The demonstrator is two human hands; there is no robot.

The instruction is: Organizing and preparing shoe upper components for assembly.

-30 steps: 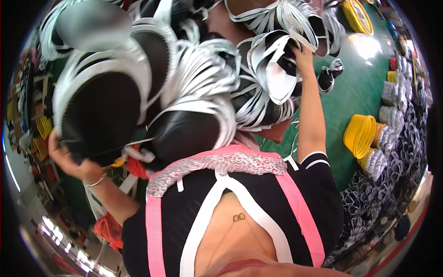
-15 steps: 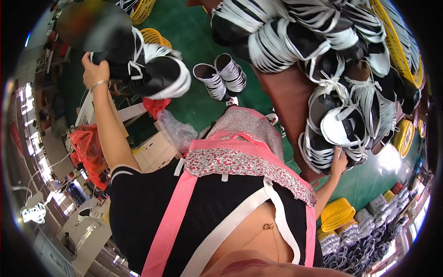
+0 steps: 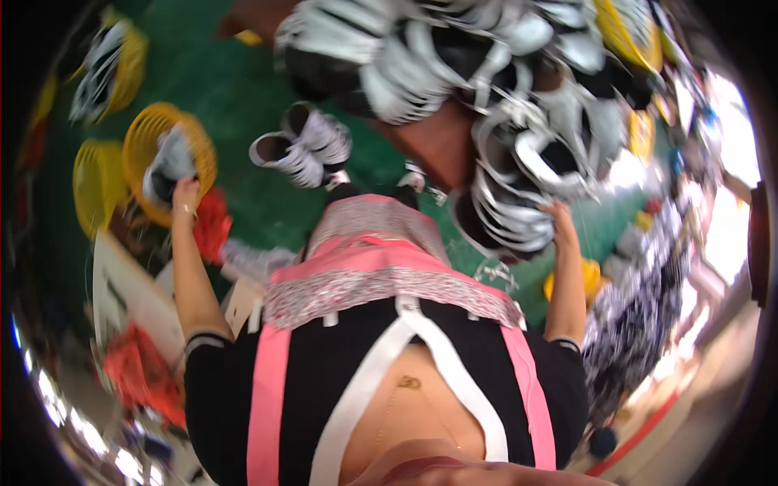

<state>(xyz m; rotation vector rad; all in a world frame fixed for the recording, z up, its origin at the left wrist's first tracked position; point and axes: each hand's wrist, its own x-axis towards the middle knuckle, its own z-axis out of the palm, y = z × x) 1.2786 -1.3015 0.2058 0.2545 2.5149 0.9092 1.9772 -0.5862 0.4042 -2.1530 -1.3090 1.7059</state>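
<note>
- Head view: the left hand (image 3: pixel 185 193) meets a dark-and-white bundle (image 3: pixel 166 166) at a yellow basket (image 3: pixel 203 150) — apparently a mid-handling step, calling for care around the rim.
- The right hand (image 3: pixel 562 225) is at a white-strapped stack (image 3: pixel 519 215) beside the brown tabletop (image 3: pixel 442 150).
- Blur masks each grip — closed or loose, I cannot tell; the bundle's depth is unclear.

Black-and-white bundles (image 3: pixel 403 81) on brown table (image 3: pixel 440 144)
</note>
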